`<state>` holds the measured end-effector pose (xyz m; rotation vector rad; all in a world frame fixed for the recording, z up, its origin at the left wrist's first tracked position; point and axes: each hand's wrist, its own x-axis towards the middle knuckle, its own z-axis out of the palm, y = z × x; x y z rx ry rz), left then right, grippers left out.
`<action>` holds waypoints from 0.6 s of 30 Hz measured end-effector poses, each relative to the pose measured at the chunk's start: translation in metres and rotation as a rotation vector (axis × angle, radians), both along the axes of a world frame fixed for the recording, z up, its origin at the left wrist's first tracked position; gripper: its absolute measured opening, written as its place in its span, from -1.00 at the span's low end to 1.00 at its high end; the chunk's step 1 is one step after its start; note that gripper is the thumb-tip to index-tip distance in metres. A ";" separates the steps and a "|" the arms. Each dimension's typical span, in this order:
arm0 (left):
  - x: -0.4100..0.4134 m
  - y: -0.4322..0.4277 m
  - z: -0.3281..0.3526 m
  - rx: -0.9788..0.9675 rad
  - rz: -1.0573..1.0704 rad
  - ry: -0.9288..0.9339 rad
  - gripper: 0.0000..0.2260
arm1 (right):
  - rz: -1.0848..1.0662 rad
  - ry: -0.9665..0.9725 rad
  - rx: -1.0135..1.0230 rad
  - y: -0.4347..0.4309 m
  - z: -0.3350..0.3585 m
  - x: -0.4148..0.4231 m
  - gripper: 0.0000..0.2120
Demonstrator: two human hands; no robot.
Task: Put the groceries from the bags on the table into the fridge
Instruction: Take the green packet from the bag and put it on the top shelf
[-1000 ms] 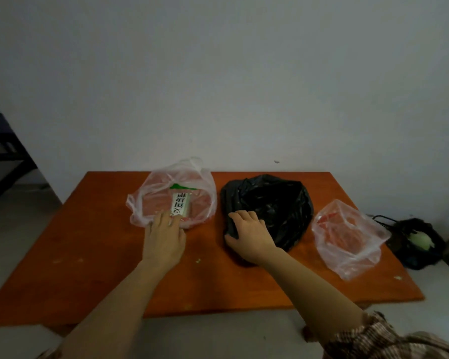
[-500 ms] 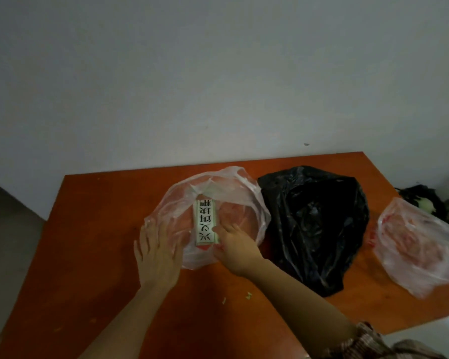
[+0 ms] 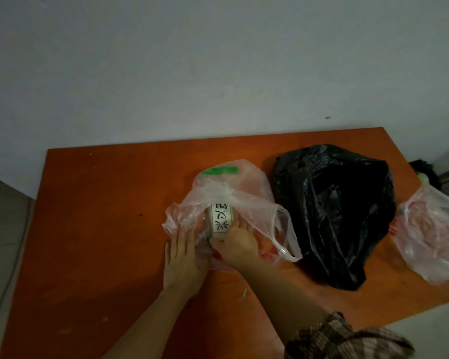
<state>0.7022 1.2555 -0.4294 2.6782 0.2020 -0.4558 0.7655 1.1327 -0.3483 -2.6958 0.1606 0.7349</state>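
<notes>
Grey wall (image 3: 192,73) behind, orange desk (image 3: 101,229) below. Left hand (image 3: 183,260) lay flat, fingers straight, pressing near edge of clear bag (image 3: 244,200) onto desk. Right hand (image 3: 237,242), just beside it, sat in bag mouth, fingers curled round near end of white-labelled package (image 3: 221,218) inside. Black bag (image 3: 335,211) right of right hand; second clear bag (image 3: 430,237) further right, at desk edge.
</notes>
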 end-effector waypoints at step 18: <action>0.007 -0.003 0.006 0.122 -0.073 0.088 -0.31 | -0.069 -0.155 -0.016 0.012 0.029 0.004 -0.25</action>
